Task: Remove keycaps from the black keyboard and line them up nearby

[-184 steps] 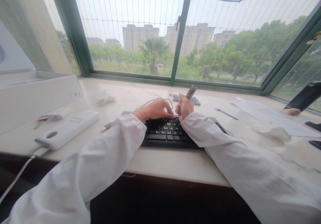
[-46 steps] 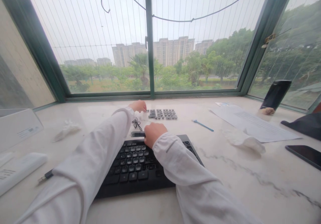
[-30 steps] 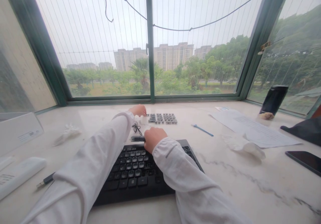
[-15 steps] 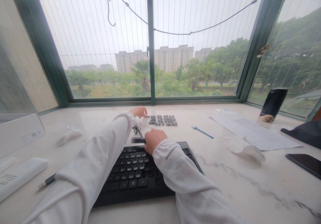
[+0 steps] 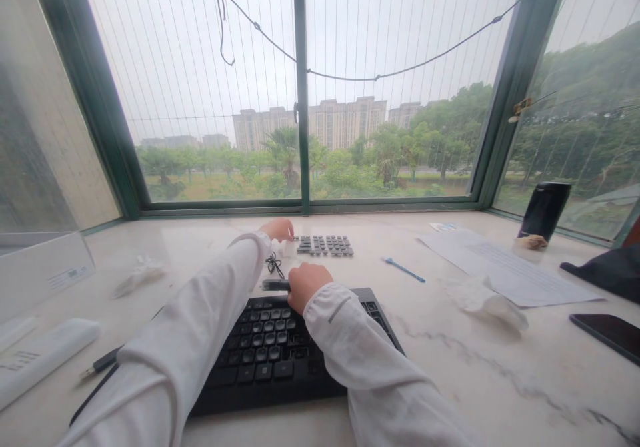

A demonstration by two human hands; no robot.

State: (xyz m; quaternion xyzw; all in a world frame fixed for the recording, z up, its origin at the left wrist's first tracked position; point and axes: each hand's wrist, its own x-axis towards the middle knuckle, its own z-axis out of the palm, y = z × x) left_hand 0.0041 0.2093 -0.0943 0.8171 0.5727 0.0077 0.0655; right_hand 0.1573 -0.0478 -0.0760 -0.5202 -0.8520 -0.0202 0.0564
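Note:
My left hand (image 5: pixel 280 229) reaches to the far part of the table, its fingertips pinched at a small keycap at the left end of rows of loose grey keycaps (image 5: pixel 331 245). My right hand (image 5: pixel 307 283) is closed around a short dark tool (image 5: pixel 275 285) whose tip points left; its exact kind is unclear. Below that hand lies a black keyboard (image 5: pixel 270 390), with bare key sockets showing in its middle and right parts and keycaps on its left. My forearms cover some of it. A bundled black cable (image 5: pixel 273 264) rests between my hands.
Right of the keycaps lie a blue stick-like tool (image 5: pixel 404 269), a printed sheet (image 5: pixel 505 267), crumpled tissue (image 5: pixel 493 303) and a phone (image 5: pixel 607 333). A black can (image 5: pixel 546 212) stands by the window. At left are a white box (image 5: pixel 47 260), a white device (image 5: pixel 50 353) and a USB plug (image 5: pixel 97 365).
The view has tilted slightly upward, so the scene sits a little lower. Both hands stay in nearly the same places, the right still holding the dark tool.

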